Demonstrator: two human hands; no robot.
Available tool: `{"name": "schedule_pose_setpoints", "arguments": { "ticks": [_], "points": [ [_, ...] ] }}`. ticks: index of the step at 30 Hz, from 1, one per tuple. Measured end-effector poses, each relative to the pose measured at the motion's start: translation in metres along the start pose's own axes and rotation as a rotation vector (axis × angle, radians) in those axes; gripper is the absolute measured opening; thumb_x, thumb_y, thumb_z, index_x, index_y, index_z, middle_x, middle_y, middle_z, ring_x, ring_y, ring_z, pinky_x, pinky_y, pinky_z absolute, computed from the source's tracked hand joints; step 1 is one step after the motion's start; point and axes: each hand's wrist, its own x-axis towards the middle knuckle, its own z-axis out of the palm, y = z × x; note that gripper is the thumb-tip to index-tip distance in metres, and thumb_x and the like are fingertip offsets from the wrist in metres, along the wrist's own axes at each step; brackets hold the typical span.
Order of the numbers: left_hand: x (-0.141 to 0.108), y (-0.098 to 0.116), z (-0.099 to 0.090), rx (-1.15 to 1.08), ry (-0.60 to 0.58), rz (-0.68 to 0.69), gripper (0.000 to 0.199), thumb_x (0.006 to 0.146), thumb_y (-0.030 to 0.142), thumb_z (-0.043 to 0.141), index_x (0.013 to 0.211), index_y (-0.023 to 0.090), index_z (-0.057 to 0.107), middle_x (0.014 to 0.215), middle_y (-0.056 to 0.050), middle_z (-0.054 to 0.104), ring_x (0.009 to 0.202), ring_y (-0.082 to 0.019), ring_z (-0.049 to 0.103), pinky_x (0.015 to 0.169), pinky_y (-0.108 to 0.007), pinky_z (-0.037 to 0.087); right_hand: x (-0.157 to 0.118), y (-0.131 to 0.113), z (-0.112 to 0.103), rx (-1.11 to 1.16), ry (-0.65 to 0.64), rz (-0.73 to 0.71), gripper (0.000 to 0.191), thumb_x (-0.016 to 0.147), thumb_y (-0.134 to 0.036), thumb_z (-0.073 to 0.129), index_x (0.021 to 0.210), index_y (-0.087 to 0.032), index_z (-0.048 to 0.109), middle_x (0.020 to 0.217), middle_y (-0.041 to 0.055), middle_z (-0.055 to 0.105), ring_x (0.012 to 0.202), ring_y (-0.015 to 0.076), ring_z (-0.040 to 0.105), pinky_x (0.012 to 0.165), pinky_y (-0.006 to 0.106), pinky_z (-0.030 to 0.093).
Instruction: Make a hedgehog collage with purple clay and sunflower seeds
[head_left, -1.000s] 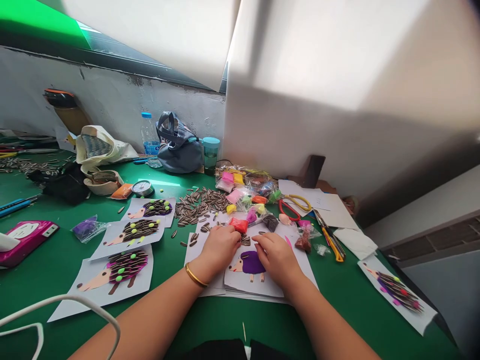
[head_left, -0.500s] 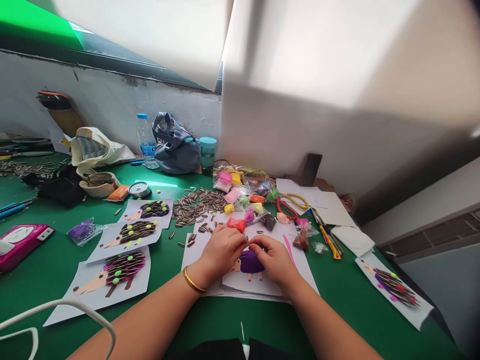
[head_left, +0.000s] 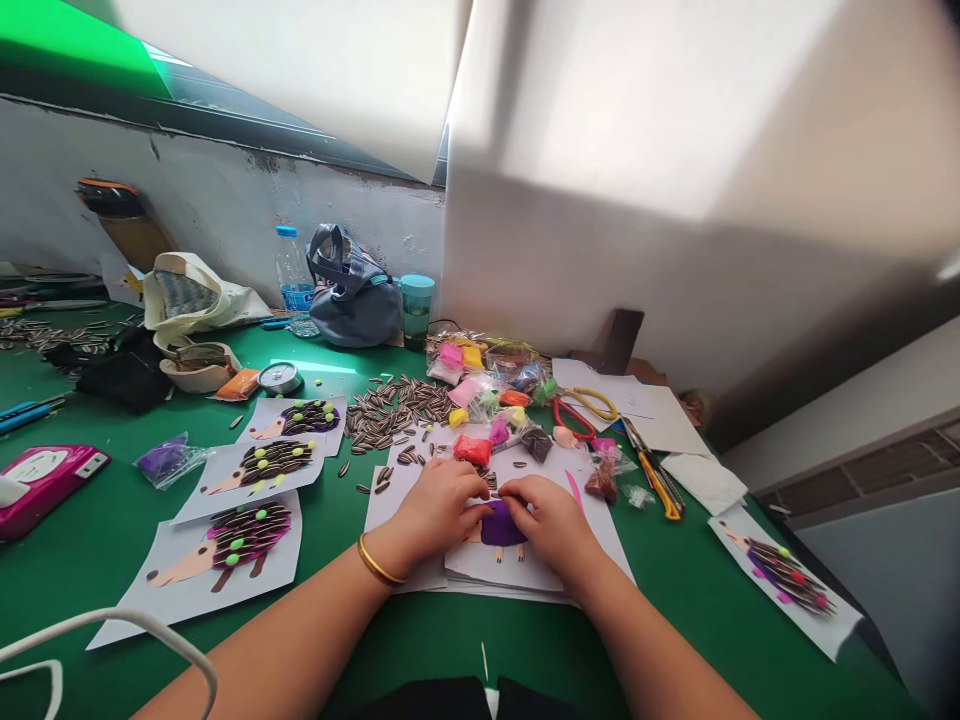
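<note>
On white paper (head_left: 540, 570) in front of me lies a hedgehog picture with a purple clay body (head_left: 501, 528), a pale face partly covered by my left hand, and small pale feet. My left hand (head_left: 442, 505) rests by the head, its thumb and forefinger slightly apart at the body's left edge. Opposite it, my right hand (head_left: 555, 520) has its thumb and forefinger pinched at the top of the body. Whatever lies between those fingertips is too small to make out. A few striped sunflower seeds (head_left: 490, 478) show just behind the fingers.
A heap of sunflower seeds (head_left: 390, 410) lies behind my left hand, beside bagged coloured clay (head_left: 472, 448). Scissors (head_left: 574, 418) and a yellow utility knife (head_left: 667, 495) lie to the right. Seed-covered hedgehog pictures (head_left: 247, 540) are at left; another picture (head_left: 787, 580) is at right.
My left thumb and forefinger have parted and drawn slightly left from the right fingertips. My right fingertips have come down a little toward the purple body.
</note>
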Motion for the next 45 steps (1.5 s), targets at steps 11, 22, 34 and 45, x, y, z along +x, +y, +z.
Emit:
{"name": "schedule_pose_setpoints", "arguments": {
  "ticks": [11,22,34,45],
  "points": [
    [0.001,0.014,0.010,0.109,-0.039,-0.056,0.004,0.079,0.024,0.070,0.083,0.022,0.070,0.084,-0.002,0.066,0.085,-0.021,0.060,0.078,-0.038,0.037,0.001,0.006,-0.005,0.015,-0.024,0.093,0.025,0.079,-0.013,0.053,0.091,-0.023,0.072,0.093,0.0028,0.074,0.087,0.0190,0.066,0.077,0.030,0.050],
    [-0.001,0.006,0.009,0.046,-0.032,-0.068,0.005,0.080,0.021,0.068,0.082,0.023,0.072,0.081,-0.001,0.070,0.079,-0.019,0.062,0.078,-0.035,0.039,0.000,0.001,-0.005,0.079,-0.131,0.122,0.022,0.080,-0.016,0.054,0.087,-0.024,0.074,0.087,0.0019,0.073,0.081,0.0189,0.065,0.072,0.029,0.048],
    [0.000,0.002,0.011,0.031,-0.026,0.003,0.011,0.082,0.018,0.064,0.084,0.020,0.075,0.079,-0.004,0.071,0.076,-0.020,0.063,0.075,-0.032,0.044,0.001,-0.004,0.005,0.029,-0.137,0.133,0.023,0.083,-0.017,0.053,0.092,-0.024,0.073,0.090,0.0026,0.072,0.084,0.0186,0.064,0.073,0.028,0.046],
    [-0.001,0.002,0.004,0.006,-0.042,0.009,0.011,0.078,0.015,0.065,0.082,0.019,0.074,0.078,-0.004,0.069,0.078,-0.020,0.061,0.078,-0.032,0.045,0.001,-0.008,0.003,-0.003,-0.134,0.155,0.021,0.084,-0.018,0.055,0.101,-0.022,0.066,0.088,0.0016,0.070,0.081,0.0177,0.062,0.070,0.027,0.043]
  ]
}}
